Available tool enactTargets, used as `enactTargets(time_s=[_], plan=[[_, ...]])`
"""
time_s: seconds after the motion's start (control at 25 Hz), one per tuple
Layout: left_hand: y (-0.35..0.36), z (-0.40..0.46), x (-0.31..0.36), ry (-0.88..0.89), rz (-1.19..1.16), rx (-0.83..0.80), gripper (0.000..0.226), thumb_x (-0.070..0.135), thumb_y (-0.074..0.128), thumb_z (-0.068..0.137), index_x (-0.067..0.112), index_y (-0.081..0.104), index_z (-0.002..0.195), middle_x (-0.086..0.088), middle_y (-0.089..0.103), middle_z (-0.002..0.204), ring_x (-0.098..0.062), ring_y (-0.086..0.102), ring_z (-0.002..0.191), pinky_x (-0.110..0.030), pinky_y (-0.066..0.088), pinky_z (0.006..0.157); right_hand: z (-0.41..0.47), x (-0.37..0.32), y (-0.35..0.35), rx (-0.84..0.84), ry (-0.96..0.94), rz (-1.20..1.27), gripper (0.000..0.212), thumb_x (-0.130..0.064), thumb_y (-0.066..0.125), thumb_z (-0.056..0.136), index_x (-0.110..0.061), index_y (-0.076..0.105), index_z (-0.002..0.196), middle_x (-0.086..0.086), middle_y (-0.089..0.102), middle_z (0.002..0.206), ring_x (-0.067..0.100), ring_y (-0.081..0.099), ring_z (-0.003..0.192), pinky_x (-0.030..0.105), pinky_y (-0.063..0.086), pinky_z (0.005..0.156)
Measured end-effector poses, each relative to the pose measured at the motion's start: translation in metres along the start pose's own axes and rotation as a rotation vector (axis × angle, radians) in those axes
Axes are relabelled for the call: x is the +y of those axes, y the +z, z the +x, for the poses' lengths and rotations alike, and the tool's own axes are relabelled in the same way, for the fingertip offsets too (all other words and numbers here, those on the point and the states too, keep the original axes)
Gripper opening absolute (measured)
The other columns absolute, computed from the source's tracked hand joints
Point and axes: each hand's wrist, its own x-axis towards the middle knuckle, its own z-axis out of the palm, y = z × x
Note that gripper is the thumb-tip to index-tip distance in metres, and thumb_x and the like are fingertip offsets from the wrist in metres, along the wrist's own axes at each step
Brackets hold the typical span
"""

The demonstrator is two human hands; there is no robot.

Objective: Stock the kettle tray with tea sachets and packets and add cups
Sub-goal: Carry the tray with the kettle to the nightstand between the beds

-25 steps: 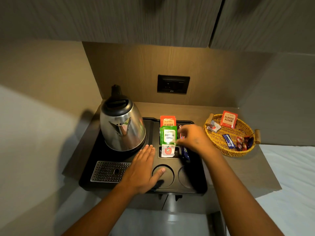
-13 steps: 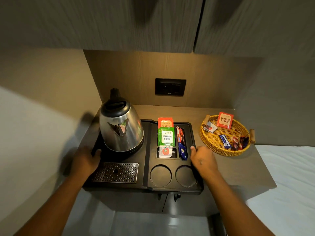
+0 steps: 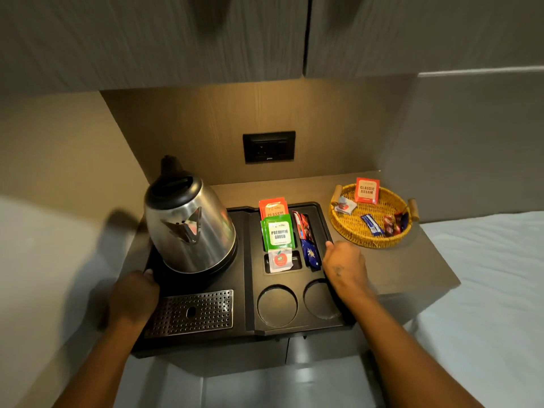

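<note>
My two forearms are bare, with no sleeves in view. I wear no watch, ring or bracelet. My right hand [image 3: 343,265] has a small dark mark on its back. My left hand [image 3: 132,295] shows one pale fingernail.

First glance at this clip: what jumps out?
The shiny steel kettle on the left of the black tray, with green and orange tea sachets upright in its slots. Left hand and right hand grip the tray's sides; a wicker basket sits right.
</note>
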Motion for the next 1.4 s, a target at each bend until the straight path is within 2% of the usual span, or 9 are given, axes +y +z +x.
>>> enactTargets(time_s=[0.12,0.2,0.28,0.44,0.8,1.0,1.16,1.28,1.4], plan=[[-0.012,-0.020,0.026,0.027,-0.025,-0.016,0.028,0.012,0.050,0.097,-0.005,0.061,0.077,-0.030,0.064,0.076,-0.047,0.061,0.074,-0.037,0.036,0.062,-0.012,0.024,-0.035,0.082,0.018,-0.002,0.041,-0.033,0.045,0.097,-0.005,0.064,0.073,0.006,0.058,0.066,0.027,0.061,0.066,0.026,0.034,0.054],[-0.014,-0.040,0.053,0.087,-0.040,-0.029,0.032,0.013,0.049,0.098,-0.002,0.058,0.071,-0.026,0.061,0.069,-0.045,0.060,0.069,-0.037,0.037,0.061,-0.027,0.053,-0.066,0.129,0.024,-0.025,0.043,-0.031,0.045,0.096,0.000,0.068,0.077,0.016,0.065,0.072,0.033,0.060,0.065,0.028,0.035,0.057],[-0.011,-0.073,0.091,0.167,-0.005,-0.056,0.039,0.017,0.046,0.100,0.005,0.056,0.063,-0.020,0.057,0.061,-0.040,0.056,0.060,-0.039,0.041,0.057,-0.053,0.100,-0.107,0.200,0.059,-0.026,0.043,-0.028,0.045,0.097,0.001,0.068,0.074,0.019,0.067,0.072,0.033,0.057,0.059,0.029,0.033,0.055],[0.014,-0.170,0.179,0.369,0.007,-0.125,0.040,0.024,0.044,0.100,0.007,0.063,0.069,-0.015,0.057,0.057,-0.034,0.053,0.054,-0.037,0.041,0.053,-0.136,0.222,-0.201,0.343,0.268,-0.028,0.042,-0.028,0.046,0.097,-0.002,0.066,0.071,0.018,0.066,0.075,0.029,0.050,0.058,0.029,0.029,0.056],[0.098,-0.501,0.388,0.997,-0.064,-0.431,0.040,0.020,0.045,0.099,0.004,0.063,0.066,-0.028,0.067,0.075,-0.047,0.061,0.074,-0.040,0.038,0.062,-0.402,0.498,-0.412,0.699,0.788,-0.048,0.043,-0.025,0.048,0.096,-0.002,0.061,0.062,0.013,0.058,0.062,0.026,0.047,0.054,0.029,0.030,0.054],[0.164,-0.689,0.508,1.216,-0.099,-0.572,0.041,0.022,0.044,0.100,0.004,0.063,0.068,-0.026,0.068,0.079,-0.034,0.048,0.066,-0.037,0.038,0.063,-0.501,0.627,-0.491,0.845,1.030,-0.144,0.042,-0.020,0.050,0.095,0.003,0.060,0.062,0.020,0.060,0.064,0.031,0.049,0.054,0.031,0.029,0.053],[0.227,-0.830,0.615,1.342,-0.165,-0.627,0.040,0.021,0.044,0.099,0.005,0.060,0.066,-0.023,0.066,0.074,-0.030,0.044,0.062,-0.036,0.037,0.062,-0.526,0.753,-0.560,0.887,1.174,-0.212,0.043,-0.022,0.046,0.096,0.006,0.066,0.071,0.022,0.065,0.071,0.039,0.060,0.069,0.036,0.041,0.060],[0.276,-0.925,0.713,1.382,-0.197,-0.680,0.041,0.023,0.042,0.100,0.009,0.058,0.065,-0.017,0.062,0.068,-0.024,0.042,0.057,-0.034,0.036,0.060,-0.517,0.856,-0.615,0.954,1.280,-0.205,0.043,-0.024,0.044,0.097,0.005,0.065,0.073,0.021,0.066,0.076,0.037,0.058,0.071,0.033,0.034,0.061],[0.317,-1.003,0.813,1.408,-0.198,-0.711,0.041,0.023,0.042,0.100,0.009,0.058,0.065,-0.016,0.062,0.067,-0.026,0.043,0.059,-0.035,0.036,0.060,-0.483,0.956,-0.675,0.989,1.309,-0.176,0.042,-0.023,0.045,0.097,0.002,0.062,0.068,0.018,0.062,0.072,0.032,0.048,0.063,0.032,0.029,0.061]])
